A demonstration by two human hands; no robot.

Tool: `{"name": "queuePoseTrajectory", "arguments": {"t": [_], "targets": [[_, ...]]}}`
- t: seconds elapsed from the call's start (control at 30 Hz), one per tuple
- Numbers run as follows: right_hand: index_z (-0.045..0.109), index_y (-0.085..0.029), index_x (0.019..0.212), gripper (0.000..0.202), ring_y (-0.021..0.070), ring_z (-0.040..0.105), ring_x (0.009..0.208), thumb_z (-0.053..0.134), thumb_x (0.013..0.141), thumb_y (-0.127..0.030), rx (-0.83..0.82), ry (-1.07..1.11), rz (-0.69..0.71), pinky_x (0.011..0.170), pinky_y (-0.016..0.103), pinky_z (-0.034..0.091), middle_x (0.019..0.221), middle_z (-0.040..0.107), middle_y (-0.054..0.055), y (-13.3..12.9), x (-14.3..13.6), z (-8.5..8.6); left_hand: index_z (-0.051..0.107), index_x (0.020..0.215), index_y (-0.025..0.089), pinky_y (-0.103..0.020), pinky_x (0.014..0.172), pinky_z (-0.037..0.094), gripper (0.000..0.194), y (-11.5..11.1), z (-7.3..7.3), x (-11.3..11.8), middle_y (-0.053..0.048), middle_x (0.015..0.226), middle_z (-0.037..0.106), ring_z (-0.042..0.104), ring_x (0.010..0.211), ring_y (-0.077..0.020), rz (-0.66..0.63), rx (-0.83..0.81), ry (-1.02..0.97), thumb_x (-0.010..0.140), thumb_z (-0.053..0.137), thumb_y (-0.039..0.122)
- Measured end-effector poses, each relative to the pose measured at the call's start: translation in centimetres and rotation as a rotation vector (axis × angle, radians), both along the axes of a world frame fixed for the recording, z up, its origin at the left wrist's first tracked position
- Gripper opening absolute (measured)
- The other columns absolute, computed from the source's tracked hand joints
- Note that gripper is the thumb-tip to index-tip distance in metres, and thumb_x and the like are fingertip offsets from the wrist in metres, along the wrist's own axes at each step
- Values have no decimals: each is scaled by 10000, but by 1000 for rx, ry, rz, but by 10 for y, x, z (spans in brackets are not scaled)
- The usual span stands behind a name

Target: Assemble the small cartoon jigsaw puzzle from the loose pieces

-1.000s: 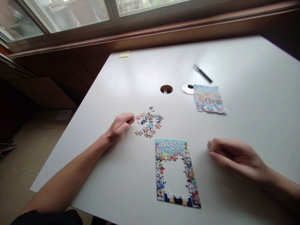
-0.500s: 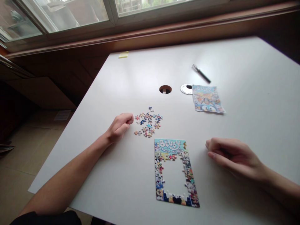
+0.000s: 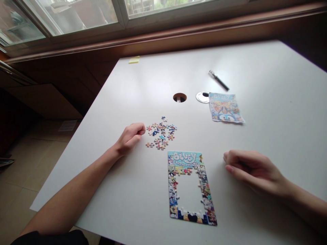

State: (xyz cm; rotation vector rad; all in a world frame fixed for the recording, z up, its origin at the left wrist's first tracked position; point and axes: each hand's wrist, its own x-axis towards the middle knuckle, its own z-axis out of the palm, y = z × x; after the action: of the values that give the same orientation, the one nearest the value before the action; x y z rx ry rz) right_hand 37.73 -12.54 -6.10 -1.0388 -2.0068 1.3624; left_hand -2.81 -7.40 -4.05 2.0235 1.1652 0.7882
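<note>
My left hand rests on the white table as a loose fist, just left of a pile of loose puzzle pieces; nothing shows in it. On the right, my right hand lies on its side with curled fingers, also with nothing visible inside. Between and nearer to me is a puzzle with its border joined and its middle bare, showing the white tabletop. Its top edge carries a light blue title strip. Neither hand touches the puzzle.
A creased picture sheet overlaps a round metal cover on the table. Behind them lies a black pen. A round hole is left of the cover. A yellow sticky note sits at the far left edge.
</note>
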Motion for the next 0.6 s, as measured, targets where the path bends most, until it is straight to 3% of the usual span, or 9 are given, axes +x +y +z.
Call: {"name": "queuePoseTrajectory", "arguments": {"t": [0.6], "targets": [[355, -226, 717, 308, 132, 290, 591, 540, 962, -247, 46, 21, 22, 539, 286, 267, 656, 283, -41, 0, -1, 2, 339, 712, 205, -319, 649, 272, 92, 0, -1, 1, 13, 681, 337, 309, 653, -156, 3, -6, 6, 727, 422, 242]]}}
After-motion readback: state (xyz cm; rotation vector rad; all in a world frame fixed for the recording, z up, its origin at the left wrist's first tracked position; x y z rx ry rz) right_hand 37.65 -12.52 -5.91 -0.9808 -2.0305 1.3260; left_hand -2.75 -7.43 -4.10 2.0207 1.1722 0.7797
